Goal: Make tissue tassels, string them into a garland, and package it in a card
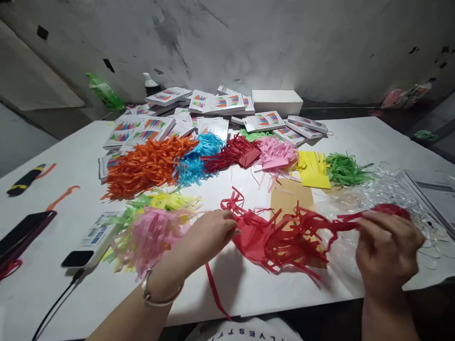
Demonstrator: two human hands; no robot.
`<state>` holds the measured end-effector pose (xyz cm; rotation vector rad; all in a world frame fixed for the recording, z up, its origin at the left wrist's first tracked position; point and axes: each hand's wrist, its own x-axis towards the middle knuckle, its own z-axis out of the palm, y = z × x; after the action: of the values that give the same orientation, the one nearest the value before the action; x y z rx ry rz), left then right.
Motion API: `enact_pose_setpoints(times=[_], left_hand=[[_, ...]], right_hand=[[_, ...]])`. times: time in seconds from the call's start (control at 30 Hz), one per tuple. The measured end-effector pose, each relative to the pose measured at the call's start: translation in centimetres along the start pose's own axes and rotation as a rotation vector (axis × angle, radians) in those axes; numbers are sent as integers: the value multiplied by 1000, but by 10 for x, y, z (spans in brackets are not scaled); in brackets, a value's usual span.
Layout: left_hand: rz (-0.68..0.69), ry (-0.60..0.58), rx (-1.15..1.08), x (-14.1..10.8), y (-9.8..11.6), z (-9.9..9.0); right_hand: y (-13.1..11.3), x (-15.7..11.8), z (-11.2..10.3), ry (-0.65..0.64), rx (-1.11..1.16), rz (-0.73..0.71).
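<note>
- With our left hand we pinch the left end of a bright-red fringed tissue-paper sheet; with our right hand we grasp thin strands at its right.
- Between our hands, the sheet covers part of a flat tan cardboard rectangle on the white table.
- Beyond it we see fringed paper bundles in a row, left to right: orange, light blue, dark red, pink, yellow, green.
- Behind these we have piled flat white boxes with multicoloured prints.
- Beside our left forearm sits a mixed pink, yellow and green fringed paper bundle.
- Near our right hand lies crumpled clear plastic.
</note>
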<state>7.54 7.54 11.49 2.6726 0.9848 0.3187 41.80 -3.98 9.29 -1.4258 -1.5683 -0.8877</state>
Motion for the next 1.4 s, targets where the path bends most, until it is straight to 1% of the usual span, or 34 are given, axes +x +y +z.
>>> enact_pose_setpoints(times=[0.03,0.1,0.13,0.17,0.2,0.23,0.3,0.37,0.47,0.53,0.6,0.67,0.73,0.93,1.0,1.03,1.1,1.17,1.23,1.3,1.33,1.4], left_hand=[[-1,7,-79,4,12,-13],[91,66,-319,19,38,-28],[130,74,-458,28,51,-30],[152,38,-605,38,61,-29],[145,-41,-754,48,70,-24],[108,-143,-906,57,76,-17],[-24,-357,-1204,71,82,-2],[-160,-518,-1452,78,82,12],[-276,-647,-1687,79,83,26],[-316,-664,-1767,76,85,32],[-348,-639,-1786,74,87,35],[-376,-575,-1752,73,88,35],[-377,-493,-1691,72,90,34],[-237,-136,-1571,69,99,37],[-212,-92,-1510,68,100,40],[-200,-85,-1470,68,99,41],[-142,-46,-1319,69,97,42],[-15,35,-1086,71,96,42],[114,108,-886,73,97,41],[171,147,-805,78,100,41],[171,145,-797,81,102,42],[152,103,-803,91,104,45]], right_hand=[[-9,1,-2,-43,44,-73],[-27,3,-3,-131,130,-168],[-34,4,-3,-161,164,-213],[-40,5,-2,-182,190,-253],[-44,5,-2,-194,210,-279],[-47,5,-2,-197,228,-287],[-49,4,-3,-188,263,-251],[-51,3,-5,-165,311,-188],[-53,3,-6,-137,395,-121],[-55,3,-4,-122,438,-83],[-56,3,-2,-112,480,-34],[-59,1,1,-98,536,24],[-63,-2,3,-88,598,98],[-88,-16,6,-129,706,463],[-93,-19,6,-127,723,542],[-94,-20,6,-122,720,558],[-93,-21,6,-114,686,530],[-91,-22,6,-93,636,485],[-88,-21,6,-94,609,495],[-86,-21,5,-171,647,552],[-84,-22,5,-230,686,584],[-78,-28,3,-336,757,658]])
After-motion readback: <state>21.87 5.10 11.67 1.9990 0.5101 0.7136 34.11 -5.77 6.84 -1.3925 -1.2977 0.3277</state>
